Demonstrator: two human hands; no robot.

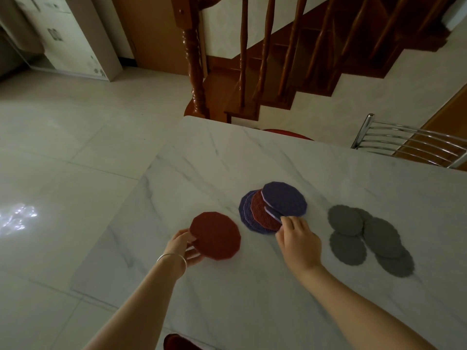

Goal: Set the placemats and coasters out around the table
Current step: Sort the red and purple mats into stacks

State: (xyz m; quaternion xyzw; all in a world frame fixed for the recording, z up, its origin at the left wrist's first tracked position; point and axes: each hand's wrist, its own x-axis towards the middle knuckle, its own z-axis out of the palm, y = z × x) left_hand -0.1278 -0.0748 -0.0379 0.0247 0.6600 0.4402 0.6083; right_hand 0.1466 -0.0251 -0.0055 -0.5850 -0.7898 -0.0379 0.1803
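Observation:
A round red placemat (217,234) is held just above the white marble table (227,160); my left hand (183,246) grips its near-left edge. To its right lies a fanned pile of purple and red placemats (255,213). My right hand (298,238) pinches the near edge of the top purple placemat (284,198) and tilts it up. Several grey scalloped coasters (369,236) lie overlapping further right.
A metal chair back (409,141) stands at the table's far right edge. A red seat (285,133) shows beyond the far edge and another red seat (177,342) at the near edge. A wooden staircase (265,72) rises behind. Tiled floor lies to the left.

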